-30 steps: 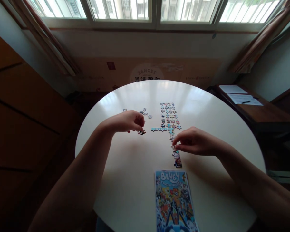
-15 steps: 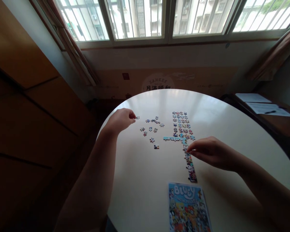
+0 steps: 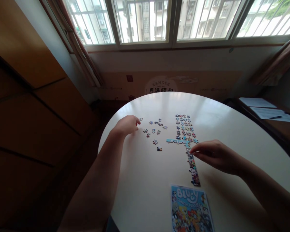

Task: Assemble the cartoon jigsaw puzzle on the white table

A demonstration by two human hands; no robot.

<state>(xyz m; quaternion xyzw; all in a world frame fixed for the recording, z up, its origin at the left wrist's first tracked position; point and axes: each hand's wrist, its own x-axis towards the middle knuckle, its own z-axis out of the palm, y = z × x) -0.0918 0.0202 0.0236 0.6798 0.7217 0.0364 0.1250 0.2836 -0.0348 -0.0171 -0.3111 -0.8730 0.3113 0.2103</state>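
My left hand (image 3: 127,125) hovers at the table's left side, thumb and index finger apart, holding nothing I can see. Just beyond its fingertips lies a loose jigsaw piece (image 3: 141,119). My right hand (image 3: 211,152) has its fingers pinched together at the upper right edge of a joined vertical puzzle strip (image 3: 192,166); whatever is between the fingertips is hidden. From the top of that strip a pale blue joined row (image 3: 175,141) runs left. Several loose pieces (image 3: 153,131) lie scattered between my hands, with a darker piece (image 3: 159,149) nearer me.
Rows of sorted pieces (image 3: 183,124) lie beyond the joined row. A Bluey puzzle picture (image 3: 192,207) lies at the near side of the white round table (image 3: 140,180). Papers and a pen rest on a dark surface (image 3: 268,113) at right. Wooden cabinets stand at left.
My left hand's fingers have opened, and the hand has drawn slightly down from the loose piece. My right hand stays at the strip. The whole view has shifted a little.
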